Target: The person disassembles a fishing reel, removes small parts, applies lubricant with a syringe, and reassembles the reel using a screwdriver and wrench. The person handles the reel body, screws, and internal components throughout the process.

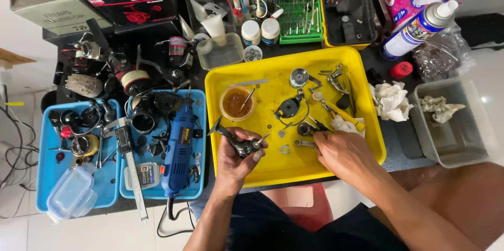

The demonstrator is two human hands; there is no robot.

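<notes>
Head view – left hand gripping reel part

We see open room along the near strip of the yellow tray, between the left hand and the right hand. Further in, the small orange cup, loose washers and what may be reel parts crowd the way.
</notes>
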